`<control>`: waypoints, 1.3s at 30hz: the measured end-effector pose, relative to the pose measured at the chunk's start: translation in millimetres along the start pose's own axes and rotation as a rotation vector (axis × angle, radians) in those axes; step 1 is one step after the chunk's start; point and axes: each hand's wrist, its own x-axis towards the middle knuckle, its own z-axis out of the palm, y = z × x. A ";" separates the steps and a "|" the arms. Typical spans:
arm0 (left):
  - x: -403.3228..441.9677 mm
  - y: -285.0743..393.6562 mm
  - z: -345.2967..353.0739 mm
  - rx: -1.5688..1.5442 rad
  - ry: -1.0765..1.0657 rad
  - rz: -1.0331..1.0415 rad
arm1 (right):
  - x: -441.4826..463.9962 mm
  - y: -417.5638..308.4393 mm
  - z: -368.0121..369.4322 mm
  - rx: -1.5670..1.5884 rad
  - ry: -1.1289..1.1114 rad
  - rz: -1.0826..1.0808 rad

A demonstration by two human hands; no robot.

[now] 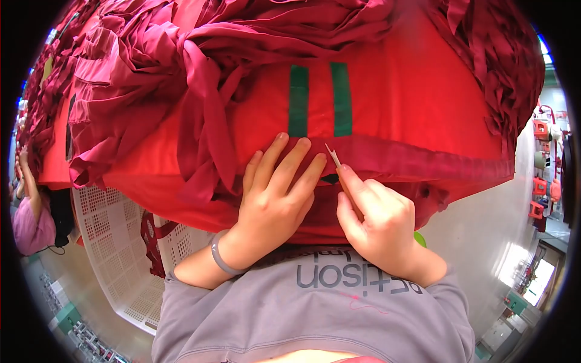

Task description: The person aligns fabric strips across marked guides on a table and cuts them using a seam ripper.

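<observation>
My left hand [275,193] lies flat, fingers apart, with its fingertips on the near edge of a dark red fabric strip [417,160]. This strip runs rightward along the front of the red-covered table [393,103]. In my right hand [381,221] is a slim tool [334,157] with a pale, forked-looking tip and a brownish handle. The fingers wrap round the handle, and the tip points up and left over the strip, close to my left fingertips. A small black patch [330,178] shows below the tip. Two green tape strips [298,100] mark the cloth beyond.
Long dark red fabric bands [206,103] are heaped and knotted at the left and back, with more [508,72] at the right. A white perforated basket [115,242] stands below the table's left side. Another person's pink sleeve [36,227] shows at far left.
</observation>
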 end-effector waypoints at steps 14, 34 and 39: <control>-1.1 -0.5 5.4 -0.006 0.064 -0.002 | 25.8 1.1 -5.4 0.088 0.190 0.016; 22.1 5.3 0.3 -0.243 0.226 -0.198 | 36.0 14.9 16.5 0.685 0.119 0.370; 31.2 1.0 0.3 -0.004 0.205 -0.183 | 36.0 13.8 21.2 0.588 0.214 0.183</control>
